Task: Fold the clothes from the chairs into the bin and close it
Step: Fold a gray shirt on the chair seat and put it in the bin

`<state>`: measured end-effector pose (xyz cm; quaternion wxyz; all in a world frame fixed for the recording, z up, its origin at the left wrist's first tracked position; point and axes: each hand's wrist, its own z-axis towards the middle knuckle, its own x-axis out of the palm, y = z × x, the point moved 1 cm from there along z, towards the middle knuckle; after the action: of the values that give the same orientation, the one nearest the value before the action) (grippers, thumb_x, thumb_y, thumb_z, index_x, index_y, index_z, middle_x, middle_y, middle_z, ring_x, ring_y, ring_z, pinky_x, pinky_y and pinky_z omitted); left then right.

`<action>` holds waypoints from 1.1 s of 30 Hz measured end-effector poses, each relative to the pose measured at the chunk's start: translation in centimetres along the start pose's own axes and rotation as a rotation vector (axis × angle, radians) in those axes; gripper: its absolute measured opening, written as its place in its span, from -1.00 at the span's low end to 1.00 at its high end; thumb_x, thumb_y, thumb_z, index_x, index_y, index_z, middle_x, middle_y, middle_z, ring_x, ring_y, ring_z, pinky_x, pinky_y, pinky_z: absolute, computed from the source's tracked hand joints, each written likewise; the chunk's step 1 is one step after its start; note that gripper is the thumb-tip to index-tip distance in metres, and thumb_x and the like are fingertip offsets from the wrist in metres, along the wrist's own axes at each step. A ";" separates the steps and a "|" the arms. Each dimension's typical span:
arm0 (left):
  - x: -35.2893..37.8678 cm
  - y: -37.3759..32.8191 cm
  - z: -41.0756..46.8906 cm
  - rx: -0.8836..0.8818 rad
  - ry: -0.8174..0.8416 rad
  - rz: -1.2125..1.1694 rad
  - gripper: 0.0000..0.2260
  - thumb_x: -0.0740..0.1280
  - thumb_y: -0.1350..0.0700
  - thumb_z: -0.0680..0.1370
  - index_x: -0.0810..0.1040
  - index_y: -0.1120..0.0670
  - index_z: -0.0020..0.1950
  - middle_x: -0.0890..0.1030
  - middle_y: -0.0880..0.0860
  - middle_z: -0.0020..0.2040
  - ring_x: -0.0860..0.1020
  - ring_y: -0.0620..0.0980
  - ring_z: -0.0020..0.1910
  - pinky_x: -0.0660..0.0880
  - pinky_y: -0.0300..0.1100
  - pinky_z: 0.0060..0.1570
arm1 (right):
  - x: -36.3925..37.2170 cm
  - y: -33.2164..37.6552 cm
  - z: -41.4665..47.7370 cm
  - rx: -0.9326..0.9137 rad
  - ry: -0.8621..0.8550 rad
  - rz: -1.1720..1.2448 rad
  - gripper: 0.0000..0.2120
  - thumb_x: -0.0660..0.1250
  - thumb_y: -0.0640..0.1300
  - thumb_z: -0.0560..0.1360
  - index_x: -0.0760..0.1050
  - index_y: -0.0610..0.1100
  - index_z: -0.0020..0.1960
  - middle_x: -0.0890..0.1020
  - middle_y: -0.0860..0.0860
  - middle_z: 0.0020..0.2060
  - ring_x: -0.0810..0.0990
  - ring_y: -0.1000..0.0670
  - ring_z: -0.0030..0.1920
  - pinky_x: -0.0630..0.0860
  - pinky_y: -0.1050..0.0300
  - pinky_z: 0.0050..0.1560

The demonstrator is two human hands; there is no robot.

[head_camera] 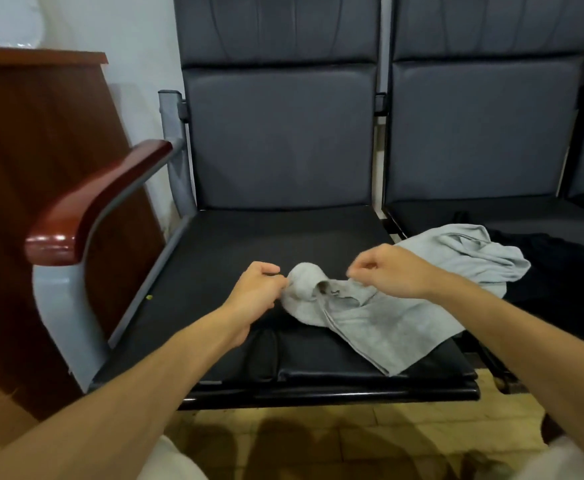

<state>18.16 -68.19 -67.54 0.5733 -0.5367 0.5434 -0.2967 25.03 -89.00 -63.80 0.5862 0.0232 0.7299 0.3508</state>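
Observation:
A light grey garment [387,317] lies crumpled across the seat of the left black chair [235,247] and spills onto the chair to its right. My left hand [256,289] pinches the garment's bunched left end near the seat's middle. My right hand [384,271] pinches an edge of the same cloth just to the right of that bunch. A dark garment [560,265] lies on the right chair, partly under the grey one. No bin is in view.
A red-brown wooden armrest [89,202] juts out at the left of the chair. A brown wooden cabinet [34,161] stands beyond it against the wall. Yellowish floor tiles [352,431] run below the seat's front edge.

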 end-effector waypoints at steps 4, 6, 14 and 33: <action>1.7 -0.5 0.4 0.227 -0.012 0.360 -0.82 0.25 0.19 0.52 0.52 -0.05 0.03 0.40 -0.02 0.12 0.47 -0.06 0.11 0.45 -0.21 0.07 | -1.0 -5.8 -0.1 0.212 0.020 -0.359 -0.66 0.28 -0.10 0.55 0.47 -0.07 0.31 0.49 -0.06 0.27 0.46 -0.07 0.27 0.42 0.08 0.24; 3.7 -1.1 0.0 0.355 0.103 0.475 -0.83 0.26 0.18 0.53 0.53 -0.10 -0.07 0.44 -0.07 0.03 0.46 -0.09 0.10 0.43 -0.22 0.11 | -1.4 -8.0 -0.4 0.291 0.008 -0.406 -0.54 0.31 -0.05 0.53 0.36 -0.03 0.41 0.39 -0.08 0.34 0.38 -0.13 0.34 0.36 -0.07 0.34; 15.0 -1.6 -0.8 0.532 0.429 0.774 -0.55 0.28 -0.20 0.54 0.43 -0.04 0.37 0.41 -0.04 0.25 0.37 -0.04 0.28 0.36 -0.03 0.28 | -2.2 -11.5 -1.5 0.297 -0.019 -0.381 -0.55 0.25 -0.09 0.55 0.32 -0.06 0.43 0.40 -0.10 0.34 0.39 -0.13 0.34 0.35 -0.06 0.34; 8.9 -3.3 0.2 0.105 0.263 -0.409 -0.82 0.17 0.18 0.66 0.50 0.10 -0.09 0.58 0.10 -0.09 0.54 0.04 -0.07 0.49 -0.02 0.03 | -2.1 -7.6 -1.7 0.083 -0.464 -0.228 -0.68 0.10 -0.09 0.63 0.45 -0.14 0.31 0.52 -0.11 0.24 0.45 -0.12 0.28 0.34 -0.05 0.31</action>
<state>21.21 -77.16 -67.16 0.4531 -0.5616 0.4772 -0.5016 27.11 -96.45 -65.99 0.7723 0.0448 0.5876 0.2373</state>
